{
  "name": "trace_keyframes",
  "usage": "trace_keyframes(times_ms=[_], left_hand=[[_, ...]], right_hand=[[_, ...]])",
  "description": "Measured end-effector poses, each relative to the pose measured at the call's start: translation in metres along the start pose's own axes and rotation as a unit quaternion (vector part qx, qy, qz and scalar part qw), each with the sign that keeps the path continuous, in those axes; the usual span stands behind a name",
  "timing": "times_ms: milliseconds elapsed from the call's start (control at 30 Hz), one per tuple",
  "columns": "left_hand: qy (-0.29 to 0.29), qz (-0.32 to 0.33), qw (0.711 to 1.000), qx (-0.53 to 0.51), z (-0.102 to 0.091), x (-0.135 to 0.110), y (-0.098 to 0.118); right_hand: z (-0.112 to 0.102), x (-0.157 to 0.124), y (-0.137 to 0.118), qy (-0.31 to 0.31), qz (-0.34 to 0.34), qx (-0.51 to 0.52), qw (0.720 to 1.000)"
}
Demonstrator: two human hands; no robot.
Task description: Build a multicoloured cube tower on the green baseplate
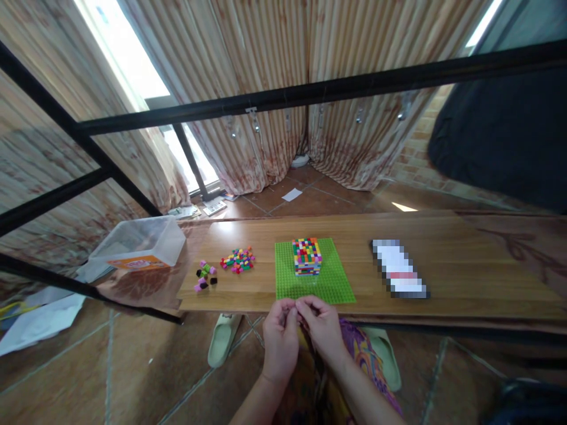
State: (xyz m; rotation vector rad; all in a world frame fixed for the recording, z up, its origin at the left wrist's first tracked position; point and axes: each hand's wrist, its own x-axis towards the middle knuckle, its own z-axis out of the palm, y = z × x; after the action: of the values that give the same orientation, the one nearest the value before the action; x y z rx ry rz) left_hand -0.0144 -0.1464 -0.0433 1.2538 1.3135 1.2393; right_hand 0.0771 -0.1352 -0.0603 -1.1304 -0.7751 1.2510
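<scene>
Hands together at the near edge of the table [460, 260], head view. Left hand [282, 339]: fingers curled inward, thumb up against them. Right hand [323, 332]: likewise bent, thumb and forefinger drawn in toward the left. Fingertips of both meet, or nearly so, just in front of the green baseplate [336, 280]. Neither palm spread. Whether a small piece sits pinched between the tips: cannot tell, fingers hide the spot.

Brick block [306, 258], many-coloured, box-shaped, stands upright on the baseplate, beyond the hands and apart from them. Baseplate lies flat on the wood-look top.

Left of the plate: heap of small loose bricks [239, 260], mixed colours. Farther left, a looser cluster of pink, black and green pieces [205, 270]. Clear plastic tub [173, 243], orange label, beyond these at the left. Right of the plate, well apart: flat object [398, 268], pixelated, details unreadable.
</scene>
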Motion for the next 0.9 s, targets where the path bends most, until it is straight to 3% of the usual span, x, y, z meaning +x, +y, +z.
trace_keyframes(times_ms=[267, 567, 700, 800, 900], left_hand=[[-0.007, -0.026, 0.998, -0.062, -0.007, 0.004, -0.004], [0.044, 0.032, 0.998, 0.041, -0.01, 0.008, -0.012], [0.091, 0.066, 0.988, 0.106, -0.03, 0.03, -0.015], [0.139, 0.097, 0.957, 0.236, -0.055, 0.058, -0.013], [0.146, 0.121, 0.923, 0.335, -0.075, 0.083, -0.012]], right_hand=[[0.002, 0.003, -0.003, -0.01, 0.062, 0.098, 0.993], [0.003, 0.004, -0.017, 0.026, 0.102, 0.162, 0.981], [0.001, 0.003, -0.019, 0.027, 0.117, 0.162, 0.979], [0.001, 0.003, -0.018, 0.021, 0.108, 0.161, 0.981], [0.001, 0.004, -0.016, 0.019, 0.103, 0.158, 0.982]])
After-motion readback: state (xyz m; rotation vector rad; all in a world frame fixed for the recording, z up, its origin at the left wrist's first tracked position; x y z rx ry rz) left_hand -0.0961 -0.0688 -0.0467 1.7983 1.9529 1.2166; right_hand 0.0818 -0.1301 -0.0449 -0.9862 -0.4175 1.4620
